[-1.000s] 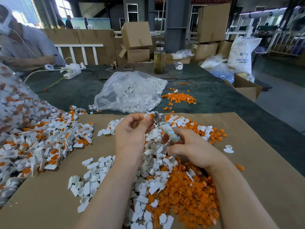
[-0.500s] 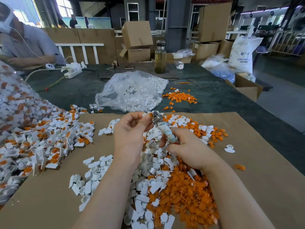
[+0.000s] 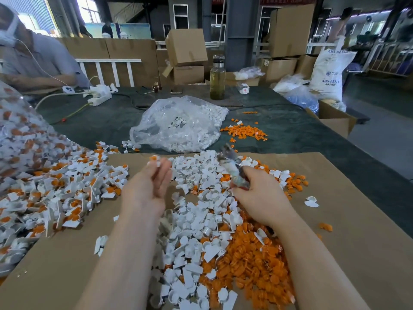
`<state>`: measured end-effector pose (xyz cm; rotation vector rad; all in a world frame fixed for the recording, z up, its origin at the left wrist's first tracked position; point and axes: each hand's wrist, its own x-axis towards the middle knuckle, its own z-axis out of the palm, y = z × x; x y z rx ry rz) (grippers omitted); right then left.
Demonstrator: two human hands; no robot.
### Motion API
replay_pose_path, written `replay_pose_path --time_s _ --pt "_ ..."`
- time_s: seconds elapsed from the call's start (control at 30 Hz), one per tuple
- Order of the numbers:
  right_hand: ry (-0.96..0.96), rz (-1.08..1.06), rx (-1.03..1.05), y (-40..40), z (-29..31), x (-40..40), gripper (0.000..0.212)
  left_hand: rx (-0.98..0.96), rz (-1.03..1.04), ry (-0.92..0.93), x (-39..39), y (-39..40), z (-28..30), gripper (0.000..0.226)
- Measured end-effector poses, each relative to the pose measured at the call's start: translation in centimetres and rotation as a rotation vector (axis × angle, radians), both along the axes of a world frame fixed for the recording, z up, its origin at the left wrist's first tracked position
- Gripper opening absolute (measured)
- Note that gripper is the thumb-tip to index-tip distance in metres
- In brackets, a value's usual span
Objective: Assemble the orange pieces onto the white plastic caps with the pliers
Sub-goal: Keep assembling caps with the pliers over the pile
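Observation:
My right hand grips the pliers by their wrapped handles, jaws pointing up and away over the pile. My left hand is held palm-in, fingers nearly straight, with a white cap carrying an orange piece at its fingertips; motion blur hides whether the fingers still touch it. Loose white caps and loose orange pieces lie heaped on the brown cardboard sheet between and below my hands.
A heap of assembled caps spreads at the left. A clear bag of white caps and a small orange pile lie on the dark table beyond. A bottle, a power strip and a seated person are farther back.
My hands have moved apart. The left hand swung left away from the plier jaws with the assembled cap and its fingers straightened; the right hand with the pliers shifted slightly right.

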<state>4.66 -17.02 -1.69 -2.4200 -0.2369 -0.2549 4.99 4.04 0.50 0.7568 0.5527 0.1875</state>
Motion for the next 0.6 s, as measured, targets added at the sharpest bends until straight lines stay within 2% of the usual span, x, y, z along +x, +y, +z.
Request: replay_pose_path --time_s 0.2,0.37,0.47,0.6 --pt "-0.026 -0.379 -0.060 -2.1 -0.2 0.6 0.023 -0.348 0.279 0.012 0.6 4.4 -1.3 0.034" --pt "0.080 -0.528 -0.164 -3.5 -0.6 0.7 0.014 -0.516 0.438 -0.076 0.5 5.7 -1.3 0.034" --pt "0.105 -0.501 -0.229 -3.4 -0.9 0.8 0.012 -0.544 0.472 -0.130 0.3 5.5 -1.3 0.035" --pt "0.134 -0.439 -0.286 -2.8 -1.4 1.0 0.015 -0.429 0.380 -0.084 0.3 4.6 -0.9 0.035"
